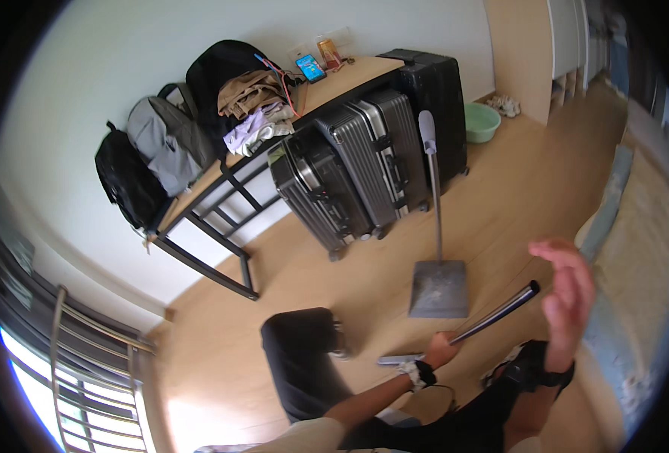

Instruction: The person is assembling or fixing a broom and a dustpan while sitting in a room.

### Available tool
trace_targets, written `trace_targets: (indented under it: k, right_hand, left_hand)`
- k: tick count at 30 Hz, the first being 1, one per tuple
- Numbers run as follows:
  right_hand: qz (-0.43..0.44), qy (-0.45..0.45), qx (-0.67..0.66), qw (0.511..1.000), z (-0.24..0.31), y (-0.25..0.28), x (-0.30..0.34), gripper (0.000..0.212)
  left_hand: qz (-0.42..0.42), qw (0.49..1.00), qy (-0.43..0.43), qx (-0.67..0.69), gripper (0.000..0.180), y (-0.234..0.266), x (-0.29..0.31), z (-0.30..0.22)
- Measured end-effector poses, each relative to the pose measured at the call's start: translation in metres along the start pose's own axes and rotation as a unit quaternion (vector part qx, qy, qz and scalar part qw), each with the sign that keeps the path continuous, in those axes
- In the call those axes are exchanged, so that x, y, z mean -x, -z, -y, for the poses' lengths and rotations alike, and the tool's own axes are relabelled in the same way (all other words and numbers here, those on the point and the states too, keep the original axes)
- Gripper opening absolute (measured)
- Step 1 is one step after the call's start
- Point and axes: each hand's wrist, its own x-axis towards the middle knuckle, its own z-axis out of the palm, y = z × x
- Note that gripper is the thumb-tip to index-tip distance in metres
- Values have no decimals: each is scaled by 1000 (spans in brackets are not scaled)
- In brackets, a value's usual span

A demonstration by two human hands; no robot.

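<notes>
Tube (498, 311) of shiny metal sits in the left hand (442, 351), whose fingers are curled tightly round it. Its long axis slants: the dark end points away from those fingers, up and rightward, toward the right hand (567, 302). That hand is raised just beside the end, fingers loosely bent, thumb standing apart. A grey piece (400, 360) shows on the other side of the left fingers; I cannot tell whether it joins the tube. Beyond the left fingers a grey dustpan (438, 298) rests on the wood-toned floor (221, 362), its long handle standing up. Farther from the fingers, dark suitcases (359, 158) stand by a wooden-topped table (349, 81) against a white wall (108, 68). Pale bedding (644, 241) lies rightward of the right fingers.
</notes>
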Motion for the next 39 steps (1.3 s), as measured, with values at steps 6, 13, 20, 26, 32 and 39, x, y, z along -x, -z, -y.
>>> trace_targets:
  k: [6, 13, 20, 26, 32, 39]
  right_hand:
    - [138, 313, -11, 939, 22, 31, 11, 51]
    - [234, 265, -191, 916, 49, 46, 35, 72]
    - [202, -101, 16, 974, 132, 52, 40, 61]
    - [214, -217, 89, 948, 159, 55, 43, 52]
    - [78, -212, -132, 965, 149, 44, 50, 33]
    - [218, -296, -43, 929, 158, 60, 43, 38]
  left_hand:
    - [12, 998, -55, 15, 18, -13, 9, -11]
    - [3, 999, -39, -23, 16, 2, 11, 7]
    - [13, 998, -53, -29, 17, -4, 16, -1]
    - [4, 997, -71, -32, 18, -7, 16, 7]
    - [3, 996, -72, -46, 20, -11, 20, 2]
    - [1, 997, -68, -46, 20, -10, 21, 7]
